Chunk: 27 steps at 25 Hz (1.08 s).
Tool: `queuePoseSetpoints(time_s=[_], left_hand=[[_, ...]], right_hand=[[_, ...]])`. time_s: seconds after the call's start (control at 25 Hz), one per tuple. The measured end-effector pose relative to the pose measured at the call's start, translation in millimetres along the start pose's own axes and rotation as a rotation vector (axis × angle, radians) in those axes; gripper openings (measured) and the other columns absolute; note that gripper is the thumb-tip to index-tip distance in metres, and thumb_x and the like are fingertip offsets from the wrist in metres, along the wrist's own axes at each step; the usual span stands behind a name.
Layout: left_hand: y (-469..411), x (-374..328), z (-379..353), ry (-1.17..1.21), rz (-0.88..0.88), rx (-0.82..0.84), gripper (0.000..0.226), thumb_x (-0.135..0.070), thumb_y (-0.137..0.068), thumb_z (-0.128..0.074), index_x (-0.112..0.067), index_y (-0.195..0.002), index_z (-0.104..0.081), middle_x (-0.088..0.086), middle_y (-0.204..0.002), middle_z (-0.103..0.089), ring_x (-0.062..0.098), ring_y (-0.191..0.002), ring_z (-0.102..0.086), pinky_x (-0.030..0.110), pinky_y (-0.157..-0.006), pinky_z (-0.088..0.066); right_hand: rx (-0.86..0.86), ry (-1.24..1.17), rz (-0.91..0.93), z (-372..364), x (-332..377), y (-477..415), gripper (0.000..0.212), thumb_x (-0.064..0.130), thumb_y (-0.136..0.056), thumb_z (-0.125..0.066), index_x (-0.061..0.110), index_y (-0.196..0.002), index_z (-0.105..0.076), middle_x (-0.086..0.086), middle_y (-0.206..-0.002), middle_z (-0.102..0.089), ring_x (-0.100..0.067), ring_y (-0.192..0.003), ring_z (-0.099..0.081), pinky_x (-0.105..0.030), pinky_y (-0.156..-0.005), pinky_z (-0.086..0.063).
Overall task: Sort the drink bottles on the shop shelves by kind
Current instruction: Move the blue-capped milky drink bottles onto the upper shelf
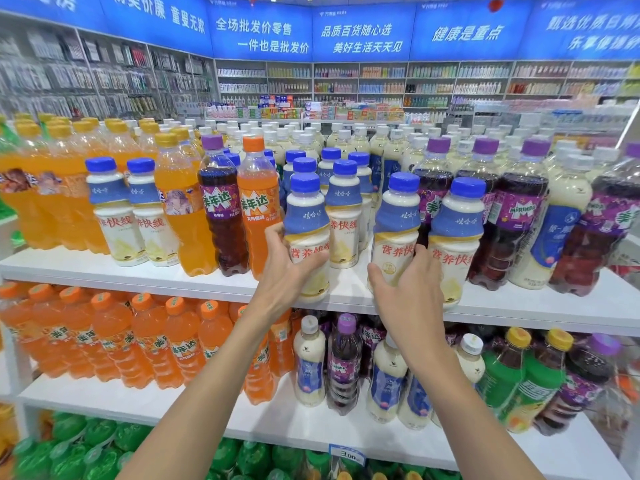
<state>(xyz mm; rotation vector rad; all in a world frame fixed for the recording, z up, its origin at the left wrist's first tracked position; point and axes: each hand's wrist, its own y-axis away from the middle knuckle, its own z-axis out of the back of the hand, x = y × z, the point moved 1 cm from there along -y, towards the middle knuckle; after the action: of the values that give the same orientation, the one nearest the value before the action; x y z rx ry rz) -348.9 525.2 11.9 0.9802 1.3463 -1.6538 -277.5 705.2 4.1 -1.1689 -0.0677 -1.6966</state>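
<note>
The left hand (287, 268) curls round one blue-capped milk bottle (306, 209); the right hand (405, 292) curls round a second milk bottle (398, 216). Both bottles are at the top shelf's (173, 271) front edge, with bare board between them.

Milk-drink bottles (343, 209) centre of top shelf (104, 268), soda bottles (180, 202) either side

Glossy plastic milk-drink bottles (306, 233), smooth blue caps (304, 183); matt white shelf board (145, 271); clear soda bottles (258, 206).

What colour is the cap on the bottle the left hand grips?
Blue cap on the milk bottle, head view.
</note>
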Motion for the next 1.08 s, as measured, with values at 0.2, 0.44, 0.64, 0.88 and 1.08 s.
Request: queuePoseSetpoints(time_s=[0.2, 0.44, 0.64, 0.88, 1.08], left_hand=[[-6, 5, -2, -0.018, -0.016, 0.013, 0.072, -0.037, -0.080, -0.076, -0.021, -0.132, -0.029, -0.010, -0.120, -0.061, -0.010, -0.102, -0.064, 0.014, -0.083, -0.053], [4, 19, -6, -0.092, -0.035, -0.070, 0.071, -0.027, -0.088, -0.082, -0.028, -0.143, -0.037, -0.011, -0.130, -0.060, 0.000, -0.117, -0.062, 0.027, -0.097, -0.053], [23, 25, -14, -0.241, -0.006, -0.338, 0.076, -0.041, -0.075, -0.089, -0.029, -0.140, -0.051, -0.011, -0.127, -0.053, 0.009, -0.117, -0.058, 0.039, -0.099, -0.055], [22, 24, -12, -0.258, -0.037, -0.355, 0.063, -0.042, -0.084, -0.082, -0.029, -0.140, -0.055, -0.015, -0.125, -0.058, 0.010, -0.119, -0.059, 0.044, -0.101, -0.053], [19, 29, -14, -0.226, -0.090, -0.319, 0.051, -0.041, -0.093, -0.072, -0.032, -0.140, -0.055, -0.016, -0.128, -0.067, 0.008, -0.119, -0.064, 0.044, -0.099, -0.056]], right_hand=[[-0.028, -0.009, 0.011, -8, -1, 2, 0.077, 0.037, -0.096, -0.066, 0.006, -0.154, -0.026, -0.015, -0.142, -0.042, -0.030, -0.130, -0.041, -0.036, -0.101, -0.038], [-0.058, -0.056, 0.002, -20, -3, 2, 0.084, 0.033, -0.096, -0.067, 0.004, -0.156, -0.016, -0.019, -0.149, -0.041, -0.036, -0.134, -0.045, -0.045, -0.106, -0.043], [-0.067, -0.092, -0.023, -25, -2, -5, 0.083, 0.037, -0.097, -0.066, 0.001, -0.154, -0.017, -0.022, -0.150, -0.040, -0.036, -0.137, -0.044, -0.046, -0.108, -0.043], [-0.095, -0.081, -0.022, -27, -3, -9, 0.071, 0.036, -0.097, -0.066, 0.000, -0.144, -0.026, -0.020, -0.134, -0.049, -0.037, -0.120, -0.054, -0.046, -0.094, -0.050], [-0.035, -0.097, -0.018, -19, -1, -11, 0.060, 0.036, -0.095, -0.069, 0.004, -0.131, -0.033, -0.011, -0.112, -0.057, -0.031, -0.097, -0.059, -0.037, -0.073, -0.043]])
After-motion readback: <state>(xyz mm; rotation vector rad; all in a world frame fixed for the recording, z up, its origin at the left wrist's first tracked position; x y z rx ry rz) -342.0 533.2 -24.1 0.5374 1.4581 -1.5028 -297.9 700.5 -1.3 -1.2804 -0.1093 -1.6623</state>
